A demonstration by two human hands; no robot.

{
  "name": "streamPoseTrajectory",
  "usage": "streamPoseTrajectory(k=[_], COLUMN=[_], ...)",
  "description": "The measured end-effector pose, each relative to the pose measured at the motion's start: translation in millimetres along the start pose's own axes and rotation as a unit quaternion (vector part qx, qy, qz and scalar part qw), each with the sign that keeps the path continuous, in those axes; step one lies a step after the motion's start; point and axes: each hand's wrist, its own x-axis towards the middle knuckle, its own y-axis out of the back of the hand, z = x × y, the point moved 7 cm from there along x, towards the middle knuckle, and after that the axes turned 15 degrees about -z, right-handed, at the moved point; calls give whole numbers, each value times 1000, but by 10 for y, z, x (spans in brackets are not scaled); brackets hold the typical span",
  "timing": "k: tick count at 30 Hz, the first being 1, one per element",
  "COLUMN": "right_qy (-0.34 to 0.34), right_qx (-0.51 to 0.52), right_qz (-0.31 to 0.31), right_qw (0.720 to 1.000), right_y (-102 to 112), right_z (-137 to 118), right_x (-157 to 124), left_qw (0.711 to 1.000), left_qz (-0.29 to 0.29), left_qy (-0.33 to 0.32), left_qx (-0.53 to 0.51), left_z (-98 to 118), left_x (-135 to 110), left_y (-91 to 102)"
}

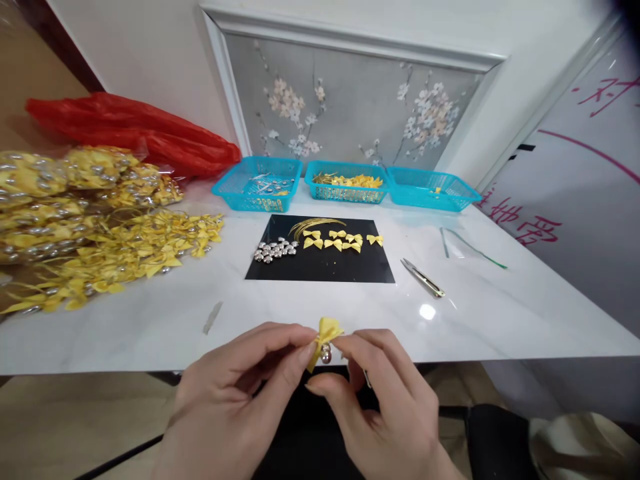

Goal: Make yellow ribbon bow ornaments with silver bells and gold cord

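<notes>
Here, just off the near edge of the white table (150, 320), both hands pinch one small yellow bow (326, 331) with a silver bell (326, 354) hanging under it. The left hand (235, 400) has its fingers clenched on the bow's left side, the right hand (385, 407) grasps the right — neither is released. To do this well, I judge the knot should stay pinched tight while the bell is centred, the loops kept flat. More bows and bells lie on the black mat (320, 267). Red handwriting marks the board (575, 200) at right — not readable.
</notes>
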Motion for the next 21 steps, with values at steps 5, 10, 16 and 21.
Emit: streamPoseTrajectory(k=[5, 10, 16, 21], right_qy=[-72, -250, -88, 52], right_qx=[147, 364, 70, -145], right_qz=[-65, -176, -53, 34], right_qw=[984, 880, 992, 987], right_y=[-121, -374, -14, 39], right_z=[157, 373, 160, -77], right_x=[49, -61, 2, 2], left_qw=[1000, 1000, 996, 997], left_qz=[-9, -21, -17, -16], left_qy=[-8, -5, 28, 26], left_qx=[12, -23, -80, -76], left_z=[-12, -10, -93, -86], left_x=[7, 62, 78, 52], left_y=[-23, -51, -71, -83])
